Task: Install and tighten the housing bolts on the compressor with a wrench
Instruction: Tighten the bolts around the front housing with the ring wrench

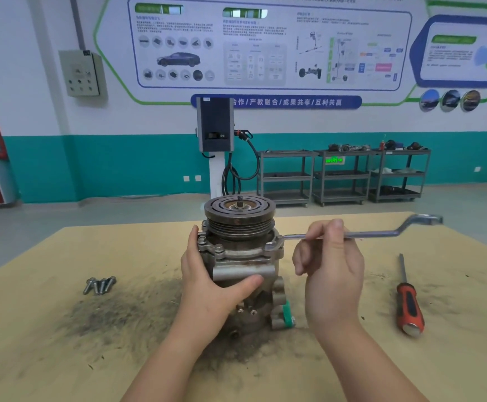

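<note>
A grey metal compressor (242, 253) stands upright on the table, its grooved pulley (240, 216) on top. My left hand (207, 282) grips the housing from the left, thumb across the front. A silver ring wrench (367, 234) lies level, its near end seated on a bolt at the housing's right flange (274, 245). My right hand (329, 268) holds the wrench shaft near its middle, fingers curled over it. Bolt heads (218, 248) show on the front-left flange. Several loose bolts (100, 285) lie on the table at left.
A screwdriver with a red and black handle (409, 303) lies on the table at right. Dark metal grit is spread over the tan tabletop (62, 358) around the compressor. Grey shelf carts (343, 175) and a charging post (215, 126) stand by the far wall.
</note>
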Tool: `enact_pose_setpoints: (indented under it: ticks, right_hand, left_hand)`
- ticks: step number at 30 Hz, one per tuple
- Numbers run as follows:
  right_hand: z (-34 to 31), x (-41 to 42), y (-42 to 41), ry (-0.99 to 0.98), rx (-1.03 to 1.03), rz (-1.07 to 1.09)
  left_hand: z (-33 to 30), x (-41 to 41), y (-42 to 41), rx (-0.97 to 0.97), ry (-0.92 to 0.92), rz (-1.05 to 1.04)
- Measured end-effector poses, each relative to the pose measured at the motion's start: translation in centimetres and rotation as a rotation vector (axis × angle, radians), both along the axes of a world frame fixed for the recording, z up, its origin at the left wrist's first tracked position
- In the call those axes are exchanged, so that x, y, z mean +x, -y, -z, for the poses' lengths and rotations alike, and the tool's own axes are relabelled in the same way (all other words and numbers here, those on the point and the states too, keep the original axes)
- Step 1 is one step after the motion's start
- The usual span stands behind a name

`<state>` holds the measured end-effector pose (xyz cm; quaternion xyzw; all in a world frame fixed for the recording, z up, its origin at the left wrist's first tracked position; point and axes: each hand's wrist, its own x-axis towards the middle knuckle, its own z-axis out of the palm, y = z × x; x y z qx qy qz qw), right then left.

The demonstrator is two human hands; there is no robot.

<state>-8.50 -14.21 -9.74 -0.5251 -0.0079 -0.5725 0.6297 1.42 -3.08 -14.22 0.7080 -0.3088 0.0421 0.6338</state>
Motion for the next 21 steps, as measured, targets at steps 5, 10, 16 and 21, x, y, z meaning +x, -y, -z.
enact_pose_setpoints:
  ticks: [5, 10, 16, 21]
  right_hand:
    - [-0.1, 0.4, 1.0, 0.043, 0.208, -0.167]
    - [-0.3, 0.5, 1.5, 0.074, 0.325, -0.306]
    - [-0.8, 0.9, 3.0, -0.124, 0.402, -0.388]
    - [0.5, 0.7, 1.3, -0.121, 0.151, -0.007]
  left_hand:
    - [-0.6, 0.8, -1.1, 0.041, 0.004, 0.03]
    - [-1.0, 0.6, -1.6, 0.043, 0.017, 0.048]
    - [-0.7, 0.7, -1.2, 0.04, 0.05, 0.034]
    - [-0.5, 0.9, -1.0, 0.042, 0.03, 0.022]
